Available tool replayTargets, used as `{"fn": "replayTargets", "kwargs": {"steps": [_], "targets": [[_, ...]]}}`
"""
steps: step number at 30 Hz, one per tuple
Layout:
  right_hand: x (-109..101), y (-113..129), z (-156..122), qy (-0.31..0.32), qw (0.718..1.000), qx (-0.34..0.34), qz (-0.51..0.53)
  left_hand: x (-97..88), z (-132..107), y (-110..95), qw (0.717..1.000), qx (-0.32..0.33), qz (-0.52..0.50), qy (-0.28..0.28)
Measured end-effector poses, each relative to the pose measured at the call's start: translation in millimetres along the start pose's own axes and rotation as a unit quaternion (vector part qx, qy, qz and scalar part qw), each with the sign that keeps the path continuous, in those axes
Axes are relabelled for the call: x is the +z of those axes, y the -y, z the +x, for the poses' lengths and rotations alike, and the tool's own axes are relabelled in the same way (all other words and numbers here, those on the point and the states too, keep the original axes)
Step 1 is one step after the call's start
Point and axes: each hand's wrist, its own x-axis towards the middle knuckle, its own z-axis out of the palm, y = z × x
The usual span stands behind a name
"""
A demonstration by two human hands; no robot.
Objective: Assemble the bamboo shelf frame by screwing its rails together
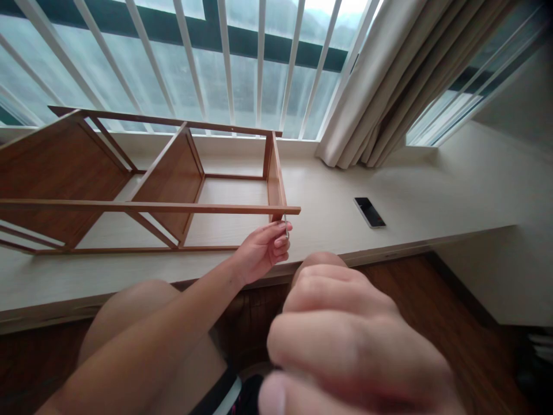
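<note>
A brown wooden shelf rack (216,208) lies on its side on the pale ledge by the window. At the near end of its rail, my left hand (261,251) is closed on a thin metal hex key (286,226), pinched between thumb and fingers. The key's upper end meets the underside of the rail near the corner; whether it sits in a screw is hidden. My right hand (354,340) is close to the camera, large and blurred, with its fingers curled into a fist. What it holds, if anything, cannot be seen.
A dark-screened phone (369,212) lies on the pale ledge (319,184), right of the rack. Behind stand white window bars (259,69) and a beige curtain (380,86). My bent knees are against the ledge's front edge, above a dark wood floor (415,288).
</note>
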Motion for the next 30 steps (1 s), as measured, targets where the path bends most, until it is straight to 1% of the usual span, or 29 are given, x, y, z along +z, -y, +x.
{"fn": "replayTargets", "kwargs": {"steps": [1, 2, 3, 4, 6, 8, 10, 12, 17, 20, 25, 30], "targets": [[4, -10, 1, -0.058, 0.997, -0.024, 0.046, 0.7, 0, 0, 1.000, 0.000, -0.002, -0.002], [9, -21, 1, -0.126, 0.987, -0.046, 0.092, 1.7, 0, 0, 1.000, 0.001, -0.003, -0.004], [15, -33, -1, -0.153, 0.979, -0.066, 0.121, 2.9, 0, -1, 1.000, 0.001, -0.003, -0.007], [20, -45, -5, -0.166, 0.977, -0.052, 0.126, 4.1, 0, -1, 1.000, 0.001, -0.001, -0.010], [32, -68, -17, -0.126, 0.987, 0.010, 0.099, 5.9, 0, -2, 1.000, 0.000, 0.007, -0.017], [42, -87, -30, -0.100, 0.991, 0.052, 0.074, 6.7, 0, -2, 1.000, 0.000, 0.017, -0.027], [50, -100, -41, -0.088, 0.989, 0.087, 0.082, 6.7, 1, -3, 0.999, 0.000, 0.026, -0.039], [55, -107, -46, -0.081, 0.985, 0.119, 0.097, 6.3, 2, -2, 0.998, 0.005, 0.033, -0.051], [61, -114, -43, -0.071, 0.975, 0.194, 0.082, 5.8, 4, 2, 0.995, 0.017, 0.038, -0.088], [62, -117, -41, -0.056, 0.971, 0.224, 0.063, 6.1, 4, 5, 0.994, 0.028, 0.025, -0.105], [64, -121, -41, -0.046, 0.969, 0.237, 0.045, 6.8, 4, 8, 0.990, 0.035, -0.002, -0.138], [64, -121, -41, -0.041, 0.967, 0.247, 0.042, 5.6, 5, 11, 0.987, 0.016, -0.041, -0.156]]}}
